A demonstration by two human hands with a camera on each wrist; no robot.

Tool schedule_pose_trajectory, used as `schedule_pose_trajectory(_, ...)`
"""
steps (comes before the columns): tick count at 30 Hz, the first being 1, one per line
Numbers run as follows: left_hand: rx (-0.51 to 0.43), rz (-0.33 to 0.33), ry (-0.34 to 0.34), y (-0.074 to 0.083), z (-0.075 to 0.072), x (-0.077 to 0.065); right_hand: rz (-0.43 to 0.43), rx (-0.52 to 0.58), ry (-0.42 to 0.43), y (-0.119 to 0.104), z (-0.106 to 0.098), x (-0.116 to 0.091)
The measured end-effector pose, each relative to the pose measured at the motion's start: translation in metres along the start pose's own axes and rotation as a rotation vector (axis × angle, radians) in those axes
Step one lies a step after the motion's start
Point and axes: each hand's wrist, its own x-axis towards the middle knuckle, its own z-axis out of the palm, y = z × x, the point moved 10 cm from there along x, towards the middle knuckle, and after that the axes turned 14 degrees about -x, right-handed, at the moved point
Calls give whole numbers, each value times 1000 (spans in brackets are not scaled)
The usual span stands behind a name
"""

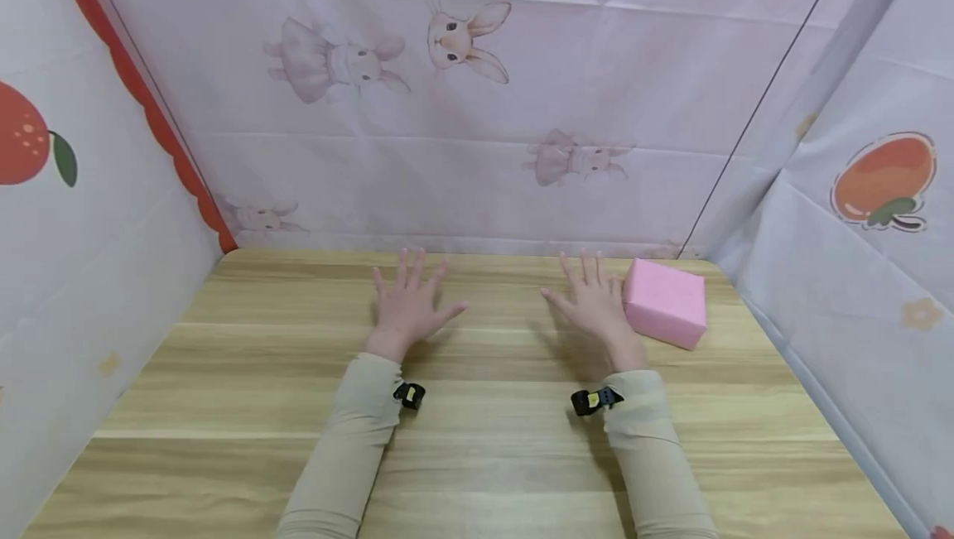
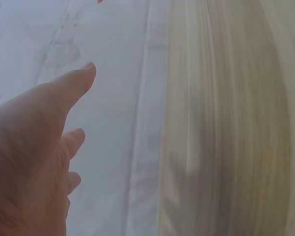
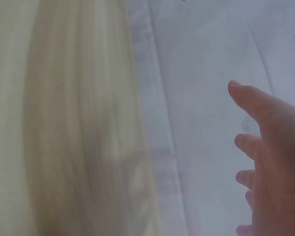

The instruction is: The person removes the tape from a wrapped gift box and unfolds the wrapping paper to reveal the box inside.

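My left hand (image 1: 408,307) is spread over the back part of the wooden table, fingers straight and thumb out to the right, holding nothing. To the right, my right hand (image 1: 595,303) has its fingers spread the same way, thumb toward the left, and it too is bare of any object. A pink box (image 1: 666,303) sits just beside the right hand, near the table's back right corner; the little finger overlaps its left edge in the head view. Each wrist view shows the thumb and fingertips above the table edge, with soft hand shadows on the wood.
A wooden table (image 1: 484,448) stretches from the front to a white cloth wall (image 1: 447,191) printed with rabbits. Cloth side walls with fruit prints close off the left (image 1: 82,274) and right. Small black cameras are strapped at both wrists, over beige sleeves (image 1: 339,456).
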Motion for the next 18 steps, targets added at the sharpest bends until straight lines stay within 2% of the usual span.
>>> schedule_pose_trajectory(8,-7,56,-7,23,12,-1,37,-6,-34,28,-2,-3)
schedule_pose_trajectory(12,-7,72,0,34,11,-2,55,34,-36,44,-8,-5)
schedule_pose_trajectory(18,15,104,-31,49,18,-4,94,68,-24,68,-15,-11)
